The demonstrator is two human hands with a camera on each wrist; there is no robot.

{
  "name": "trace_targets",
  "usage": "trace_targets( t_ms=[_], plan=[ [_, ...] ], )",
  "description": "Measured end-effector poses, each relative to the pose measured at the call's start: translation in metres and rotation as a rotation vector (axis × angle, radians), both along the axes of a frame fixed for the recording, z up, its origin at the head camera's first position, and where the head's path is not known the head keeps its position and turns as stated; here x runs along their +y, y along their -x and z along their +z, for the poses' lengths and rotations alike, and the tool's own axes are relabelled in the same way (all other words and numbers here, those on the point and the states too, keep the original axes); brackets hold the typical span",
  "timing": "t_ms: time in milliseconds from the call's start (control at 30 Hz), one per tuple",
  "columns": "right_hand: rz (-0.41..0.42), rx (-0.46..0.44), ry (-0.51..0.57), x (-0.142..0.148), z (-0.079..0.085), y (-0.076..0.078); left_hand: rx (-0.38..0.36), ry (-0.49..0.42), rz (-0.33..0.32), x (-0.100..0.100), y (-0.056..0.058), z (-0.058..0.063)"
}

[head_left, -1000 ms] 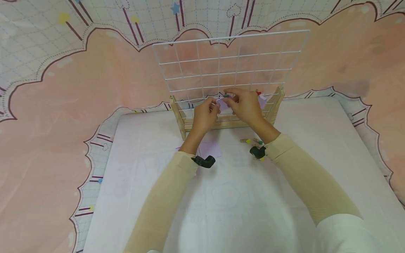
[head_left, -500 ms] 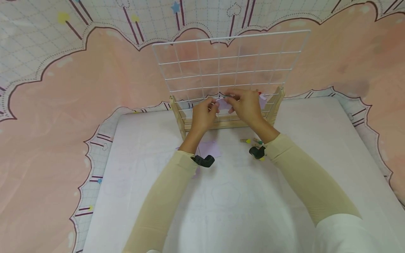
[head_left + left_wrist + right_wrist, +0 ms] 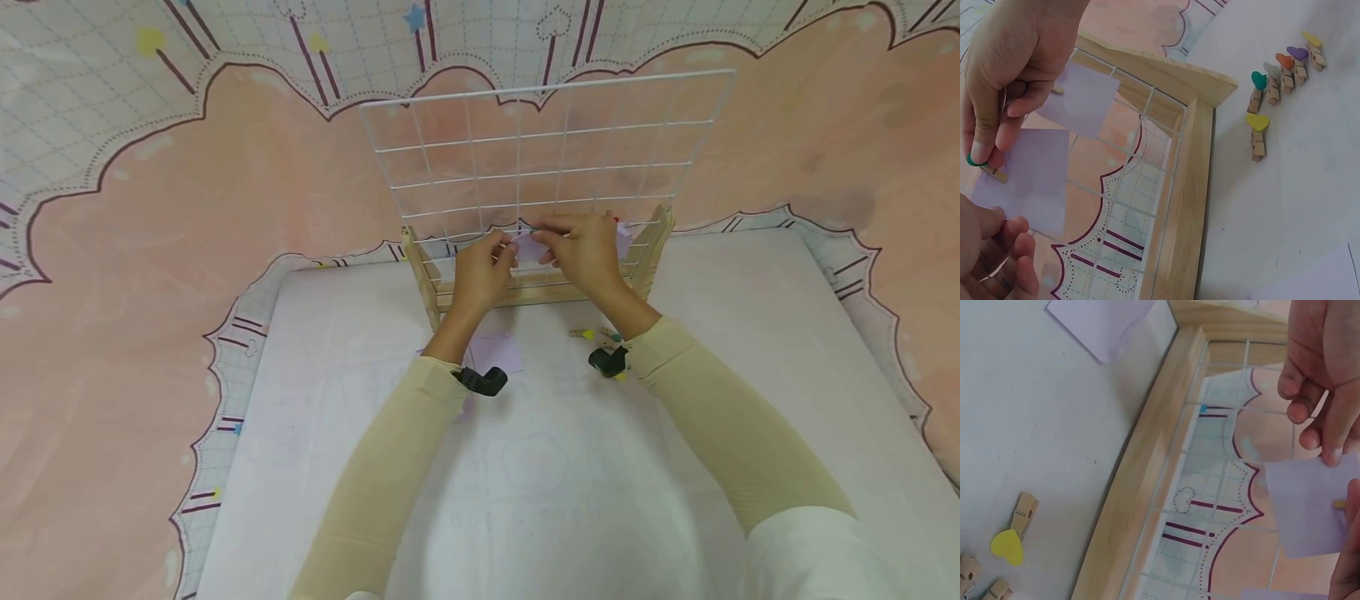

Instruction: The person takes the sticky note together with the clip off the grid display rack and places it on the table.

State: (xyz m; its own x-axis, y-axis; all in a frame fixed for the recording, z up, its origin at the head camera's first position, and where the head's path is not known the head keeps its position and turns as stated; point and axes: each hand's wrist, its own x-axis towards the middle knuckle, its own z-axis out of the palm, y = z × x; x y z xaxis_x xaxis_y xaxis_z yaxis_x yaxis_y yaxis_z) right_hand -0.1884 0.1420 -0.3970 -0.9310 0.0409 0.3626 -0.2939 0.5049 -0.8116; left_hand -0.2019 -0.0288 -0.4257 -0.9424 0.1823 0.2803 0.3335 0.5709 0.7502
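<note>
A small purple paper sheet (image 3: 531, 248) lies against the white wire grid (image 3: 518, 174). My left hand (image 3: 480, 271) pinches the sheet's edge between thumb and fingers. At its top edge my right hand (image 3: 588, 250) pinches a wooden clothespin (image 3: 999, 175), whose green heart (image 3: 975, 161) is partly covered by the thumb. The clothespin lies over the sheet; whether its jaws grip the wire is hidden. Beside it hangs another purple sheet (image 3: 1082, 103), held to the grid by a clothespin mostly behind the right hand.
The grid leans in a wooden stand (image 3: 543, 293) on a white tabletop (image 3: 540, 500). Several loose heart clothespins (image 3: 1258, 147) lie in front of the stand at right. More purple paper (image 3: 497, 353) lies under the left wrist.
My right fingers have come down over the green heart, which showed more fully a second ago. Both hands have shifted very slightly left; the sheet stays in place.
</note>
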Motion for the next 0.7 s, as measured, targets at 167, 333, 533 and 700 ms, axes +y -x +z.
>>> trace_targets(
  t_ms=[167,333,533,700],
  plan=[
    [0.018,0.001,0.066,0.000,0.000,0.000,0.004,0.007,0.001,-0.001,-0.001,0.000],
    [0.037,-0.024,0.151,0.000,0.002,-0.003,0.016,0.020,-0.008,-0.003,-0.002,-0.001],
    [0.024,-0.081,0.182,0.003,0.005,-0.004,0.009,0.026,0.004,-0.007,-0.005,-0.004],
    [0.017,-0.114,0.168,0.007,0.006,-0.007,-0.012,0.014,0.014,-0.012,-0.008,-0.006]
  ],
)
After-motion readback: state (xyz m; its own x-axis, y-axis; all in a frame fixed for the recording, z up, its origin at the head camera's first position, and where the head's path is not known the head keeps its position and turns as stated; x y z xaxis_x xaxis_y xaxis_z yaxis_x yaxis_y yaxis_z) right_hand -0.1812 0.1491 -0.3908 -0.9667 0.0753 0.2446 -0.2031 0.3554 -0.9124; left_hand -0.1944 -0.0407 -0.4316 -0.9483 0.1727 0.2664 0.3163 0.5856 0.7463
